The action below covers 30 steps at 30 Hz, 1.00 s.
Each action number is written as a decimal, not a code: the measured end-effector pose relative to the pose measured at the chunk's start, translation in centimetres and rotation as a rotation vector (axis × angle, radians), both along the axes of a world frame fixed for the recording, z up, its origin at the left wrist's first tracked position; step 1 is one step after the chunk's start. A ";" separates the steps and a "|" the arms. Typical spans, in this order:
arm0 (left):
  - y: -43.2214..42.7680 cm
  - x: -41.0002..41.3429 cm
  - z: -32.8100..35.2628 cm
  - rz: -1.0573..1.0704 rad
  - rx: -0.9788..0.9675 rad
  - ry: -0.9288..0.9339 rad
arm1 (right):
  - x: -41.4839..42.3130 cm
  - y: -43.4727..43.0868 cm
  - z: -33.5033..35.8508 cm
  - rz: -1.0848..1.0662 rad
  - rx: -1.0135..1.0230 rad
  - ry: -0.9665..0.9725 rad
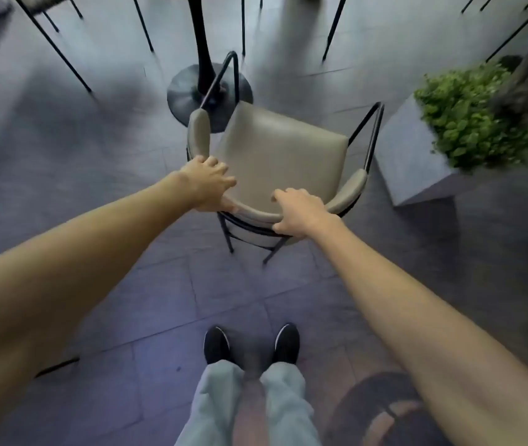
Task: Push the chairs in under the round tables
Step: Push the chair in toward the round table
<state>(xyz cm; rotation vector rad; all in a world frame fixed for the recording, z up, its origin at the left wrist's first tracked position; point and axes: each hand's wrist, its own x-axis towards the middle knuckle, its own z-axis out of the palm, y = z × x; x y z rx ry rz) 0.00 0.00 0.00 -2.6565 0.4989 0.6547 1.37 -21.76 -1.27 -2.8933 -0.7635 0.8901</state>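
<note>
The black-framed, beige-padded chair [282, 156] stands just on our side of the round black metal pedestal base [185, 94] of a table. The seat's front left corner overlaps the base's near edge in this view. The tabletop itself is out of frame.

Our left hand [206, 185] wraps over the left bend of the curved beige backrest rail [256, 216], fingers curled over its top. Our right hand [301, 210] clasps the same rail farther from the base, thumb underneath.

We judge the chair light and stiff, since it is thin metal tubing under a slim cushion. The covering looks smooth, perhaps vinyl, so flat palms might slide. Gripping the rail with hands spread should give us both push and steering. The thin legs may snag on tile joints, so a steady, low push seems wise.

The chair's back-to-front axis runs from us toward the base. The seat front aims slightly right of the base's column, so we expect to swing it a little left.
</note>
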 end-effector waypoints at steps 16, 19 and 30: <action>2.0 -1.5 -6.9 -0.088 -0.075 -0.186 | 0.3 0.2 -5.1 0.075 -0.116 -0.027; 1.7 -1.7 -6.8 -0.062 -0.071 -0.194 | 0.3 0.2 -5.4 0.079 -0.107 -0.042; 0.6 -4.0 -6.7 0.083 -0.051 -0.180 | 1.4 -0.5 -5.8 0.251 -0.071 -0.089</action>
